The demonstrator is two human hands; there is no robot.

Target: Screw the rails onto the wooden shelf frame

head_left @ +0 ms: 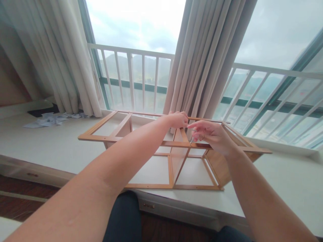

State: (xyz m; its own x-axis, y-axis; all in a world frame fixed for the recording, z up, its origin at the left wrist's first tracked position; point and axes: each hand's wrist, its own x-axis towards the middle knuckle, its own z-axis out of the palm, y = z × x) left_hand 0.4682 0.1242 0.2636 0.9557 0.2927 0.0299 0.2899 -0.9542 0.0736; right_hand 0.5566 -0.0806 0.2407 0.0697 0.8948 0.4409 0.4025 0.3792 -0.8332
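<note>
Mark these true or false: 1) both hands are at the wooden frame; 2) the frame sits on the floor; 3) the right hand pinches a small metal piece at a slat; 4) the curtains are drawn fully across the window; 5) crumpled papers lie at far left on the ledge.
1) True. The left hand grips the far rail of the wooden frame, and the right hand is at a middle slat.
2) False. It rests on the pale window ledge.
3) True, as far as can be seen: the fingers pinch something small and metallic; what it is cannot be told.
4) False. The curtains hang bunched, leaving glass and white railing showing.
5) True. The papers lie by the left curtain.
</note>
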